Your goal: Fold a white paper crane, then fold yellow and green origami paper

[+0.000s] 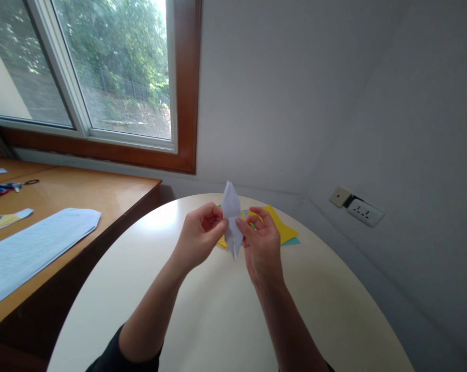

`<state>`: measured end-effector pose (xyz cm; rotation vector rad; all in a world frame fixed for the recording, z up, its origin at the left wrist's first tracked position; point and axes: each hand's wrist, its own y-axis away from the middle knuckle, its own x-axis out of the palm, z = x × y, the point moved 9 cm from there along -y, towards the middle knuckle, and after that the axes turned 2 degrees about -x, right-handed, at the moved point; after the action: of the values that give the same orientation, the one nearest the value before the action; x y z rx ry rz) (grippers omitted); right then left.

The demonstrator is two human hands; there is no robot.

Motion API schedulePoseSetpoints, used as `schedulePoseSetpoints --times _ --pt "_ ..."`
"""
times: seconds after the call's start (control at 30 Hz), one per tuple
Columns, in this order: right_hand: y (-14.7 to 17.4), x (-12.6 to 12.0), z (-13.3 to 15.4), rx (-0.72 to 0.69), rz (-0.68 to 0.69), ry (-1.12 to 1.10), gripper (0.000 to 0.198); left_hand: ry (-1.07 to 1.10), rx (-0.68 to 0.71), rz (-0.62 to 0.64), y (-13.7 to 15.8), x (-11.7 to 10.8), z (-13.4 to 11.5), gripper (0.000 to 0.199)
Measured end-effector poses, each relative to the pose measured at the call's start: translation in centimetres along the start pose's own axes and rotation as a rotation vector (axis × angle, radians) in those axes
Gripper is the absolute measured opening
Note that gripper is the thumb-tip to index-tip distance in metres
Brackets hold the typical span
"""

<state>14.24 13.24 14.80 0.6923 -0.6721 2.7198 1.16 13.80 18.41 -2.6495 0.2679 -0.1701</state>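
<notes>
A folded piece of white paper (231, 204), long and pointed at its top, is held upright above the round table. My left hand (202, 235) pinches its left edge near the middle, thumb in front. From the other side, my right hand (262, 240) grips the right edge between thumb and fingers. The lower end of the paper splits into narrow points. Behind the hands lie yellow paper (282, 225) and a bit of light blue paper (291, 242), partly hidden by my right hand.
The round white table (140, 289) stands against the wall. To the left, a wooden desk (113, 186) carries a stack of printed sheets (43, 253) and scissors (18, 186). A wall socket (365, 212) is at the right, below window height.
</notes>
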Motion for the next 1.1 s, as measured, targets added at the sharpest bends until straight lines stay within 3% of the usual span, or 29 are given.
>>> schedulePoseSetpoints --times 0.3,0.57,0.7,0.83,1.1 --pt "-0.2 0.7 -2.0 0.17 0.148 0.089 0.029 0.023 0.028 0.006 -0.1 -0.2 -0.3 0.015" --pt "-0.4 0.0 -1.0 0.035 0.063 0.117 0.024 0.086 -0.073 -0.034 -0.3 -0.5 1.1 0.042" --pt "-0.3 -0.2 -0.4 -0.031 0.041 0.117 0.021 0.049 -0.153 0.036 -0.2 -0.2 1.8 0.029" --pt "-0.3 -0.2 -0.2 -0.049 0.038 0.118 0.019 0.048 -0.129 0.002 -0.2 -0.5 1.6 0.026" --pt "-0.6 0.1 -1.4 0.05 0.141 0.136 0.026 0.01 -0.09 -0.046 -0.3 -1.0 1.4 0.024"
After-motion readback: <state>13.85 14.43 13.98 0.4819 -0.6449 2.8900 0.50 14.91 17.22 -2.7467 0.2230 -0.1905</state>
